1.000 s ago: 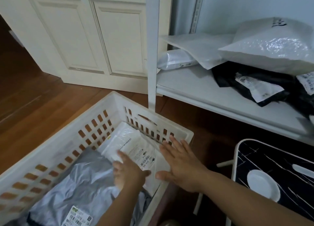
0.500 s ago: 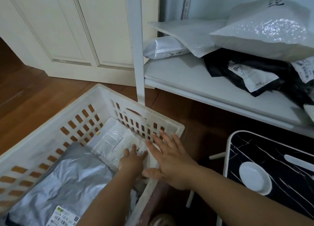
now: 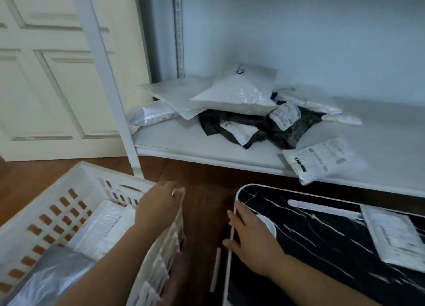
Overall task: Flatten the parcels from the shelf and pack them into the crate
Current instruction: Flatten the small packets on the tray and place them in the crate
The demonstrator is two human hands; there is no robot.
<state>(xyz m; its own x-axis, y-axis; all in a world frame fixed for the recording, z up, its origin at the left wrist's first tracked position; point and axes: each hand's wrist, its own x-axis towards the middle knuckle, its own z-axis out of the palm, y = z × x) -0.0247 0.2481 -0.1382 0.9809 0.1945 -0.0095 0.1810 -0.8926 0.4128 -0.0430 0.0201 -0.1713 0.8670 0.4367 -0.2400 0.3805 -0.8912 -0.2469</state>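
1. Since the earlier frames, both hands had left the white parcel in the crate: the left hand (image 3: 158,204) had risen to the crate's near corner, and the right hand (image 3: 249,239) had crossed to the black tray.
2. Crate (image 3: 34,213): white, with slotted walls, standing on the wooden floor (image 3: 202,179). It held a white parcel (image 3: 108,225) lying flat against the far wall and a grey parcel (image 3: 53,273) beside it, nearer the camera.
3. Left hand: fingers curled over the rim at the crate's corner, gripping it.
4. Right hand: fingers spread and nearly straight, resting on the left edge of the black tray (image 3: 322,248), holding nothing.
5. Black tray: white-rimmed with white streaks; one flat white parcel (image 3: 395,236) lay on its right part.
6. Shelf (image 3: 195,144): a heap of parcels remained on it, with white padded bags (image 3: 239,94) on top of crumpled black bags (image 3: 253,126), and a labelled white parcel (image 3: 319,160) overhanging the front edge.
7. Cream door (image 3: 46,75): behind the crate, to the left of the shelf post (image 3: 108,87).
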